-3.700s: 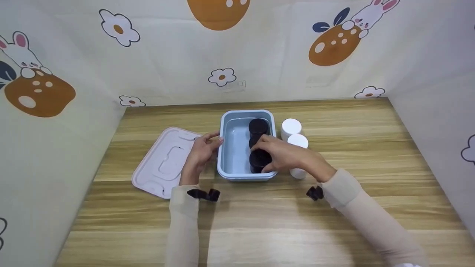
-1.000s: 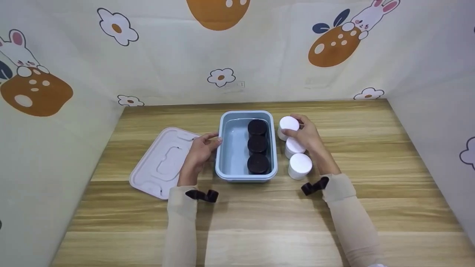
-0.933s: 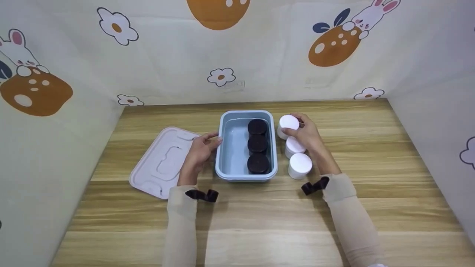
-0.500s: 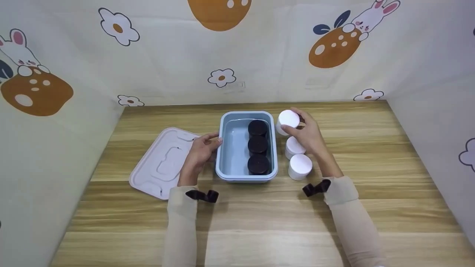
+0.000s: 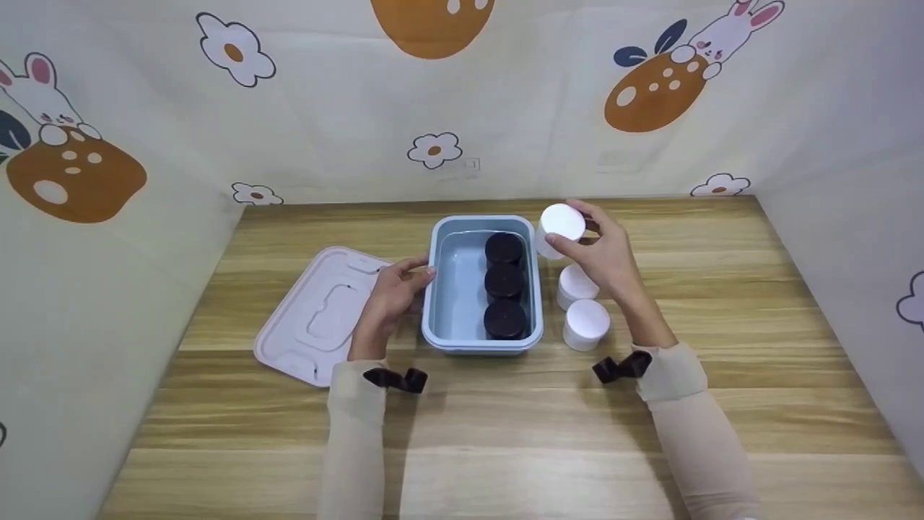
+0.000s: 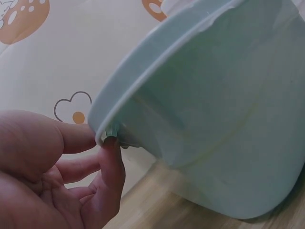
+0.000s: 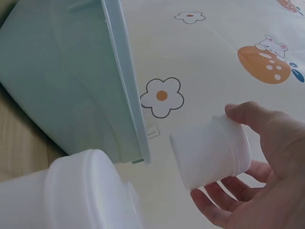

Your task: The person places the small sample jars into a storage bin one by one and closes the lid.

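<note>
My right hand (image 5: 605,253) is closed around a white jar (image 5: 562,221), thumb on its near side and fingers on its far side, spread only as wide as the jar itself. I have it held up just right of the far right corner of the blue box (image 5: 458,296), with a gap between jar and rim in the right wrist view. My left hand (image 5: 392,292) pinches the box's left rim, thumb against the outer edge and a finger tucked beneath the lip.

Inside the box, three dark-topped jars stand upright in a row from far to near along the right wall: the far dark jar (image 5: 504,248), the middle dark jar (image 5: 504,282) and the near dark jar (image 5: 505,320). The floor to their left is bare.

Right of the box, a second white jar (image 5: 577,286) and, nearer me, a third white jar (image 5: 586,325) stand upright on the wooden table (image 5: 505,448). Over on the left lies a pale lid (image 5: 325,310), partly hidden by my left hand and sleeve (image 5: 357,433). A patterned backdrop (image 5: 520,101) rises beyond the table's far edge.
</note>
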Demonstrator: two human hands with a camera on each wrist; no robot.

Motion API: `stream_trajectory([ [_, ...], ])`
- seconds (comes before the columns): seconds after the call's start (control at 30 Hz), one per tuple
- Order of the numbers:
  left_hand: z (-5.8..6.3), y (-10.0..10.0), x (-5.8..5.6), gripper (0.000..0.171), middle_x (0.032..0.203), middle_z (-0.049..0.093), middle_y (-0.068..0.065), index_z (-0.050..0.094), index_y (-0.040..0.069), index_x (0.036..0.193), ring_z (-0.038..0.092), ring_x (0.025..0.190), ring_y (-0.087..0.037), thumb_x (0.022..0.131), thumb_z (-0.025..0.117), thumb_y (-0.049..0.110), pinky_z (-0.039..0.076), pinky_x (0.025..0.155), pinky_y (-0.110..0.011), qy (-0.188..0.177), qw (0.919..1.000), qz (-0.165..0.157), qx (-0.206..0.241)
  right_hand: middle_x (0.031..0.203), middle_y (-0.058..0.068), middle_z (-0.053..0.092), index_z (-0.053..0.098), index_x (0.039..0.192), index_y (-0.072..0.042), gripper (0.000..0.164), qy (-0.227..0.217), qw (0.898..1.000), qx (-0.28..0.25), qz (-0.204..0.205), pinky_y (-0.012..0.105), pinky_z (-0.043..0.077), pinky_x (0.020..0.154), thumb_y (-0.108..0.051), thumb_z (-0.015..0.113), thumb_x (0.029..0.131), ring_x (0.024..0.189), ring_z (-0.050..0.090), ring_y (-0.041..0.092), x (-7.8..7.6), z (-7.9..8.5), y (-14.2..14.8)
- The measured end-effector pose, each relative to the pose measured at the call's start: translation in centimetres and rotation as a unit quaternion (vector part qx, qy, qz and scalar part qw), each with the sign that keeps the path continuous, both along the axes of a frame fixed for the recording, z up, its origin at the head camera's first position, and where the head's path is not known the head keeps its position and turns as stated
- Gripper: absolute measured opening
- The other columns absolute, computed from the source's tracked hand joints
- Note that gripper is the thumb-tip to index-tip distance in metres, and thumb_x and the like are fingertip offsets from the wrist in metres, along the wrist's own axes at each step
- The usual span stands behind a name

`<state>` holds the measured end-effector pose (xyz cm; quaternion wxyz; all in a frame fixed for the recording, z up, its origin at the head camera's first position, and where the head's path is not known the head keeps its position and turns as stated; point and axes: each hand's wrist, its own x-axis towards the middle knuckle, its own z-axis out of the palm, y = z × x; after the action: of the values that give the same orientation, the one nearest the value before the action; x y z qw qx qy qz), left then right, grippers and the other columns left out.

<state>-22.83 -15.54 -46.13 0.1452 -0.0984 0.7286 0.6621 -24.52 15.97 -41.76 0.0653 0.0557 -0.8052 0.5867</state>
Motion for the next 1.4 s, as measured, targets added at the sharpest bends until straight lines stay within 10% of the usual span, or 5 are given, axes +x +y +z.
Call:
stream_trajectory([
  [0.47, -0.1, 0.1, 0.1, 0.046, 0.115, 0.067, -0.027, 0.051, 0.002, 0.143, 0.074, 0.081, -0.022, 0.101, 0.06, 0.018, 0.06, 0.065, -0.03, 0.013, 0.9999, -0.003, 0.008, 0.126, 0.014, 0.062, 0.059, 0.134, -0.003, 0.075, 0.081, 0.986, 0.14, 0.046, 0.043, 0.051, 0.097, -0.028, 0.092, 0.071, 0.117, 0.059, 0.028, -0.5, 1.9, -2.2],
  [1.4, -0.1, 0.0, -0.1, 0.045, 0.123, 0.067, -0.022, 0.054, 0.01, 0.143, 0.072, 0.089, -0.023, 0.101, 0.061, 0.025, 0.058, 0.067, -0.029, -0.006, 0.9996, -0.004, -0.026, 0.131, 0.015, 0.06, 0.059, 0.133, -0.003, 0.066, 0.039, 0.959, 0.24, 0.145, 0.044, 0.051, 0.101, -0.037, 0.083, 0.081, 0.117, 0.06, 0.03, -4.2, 2.6, -9.0],
])
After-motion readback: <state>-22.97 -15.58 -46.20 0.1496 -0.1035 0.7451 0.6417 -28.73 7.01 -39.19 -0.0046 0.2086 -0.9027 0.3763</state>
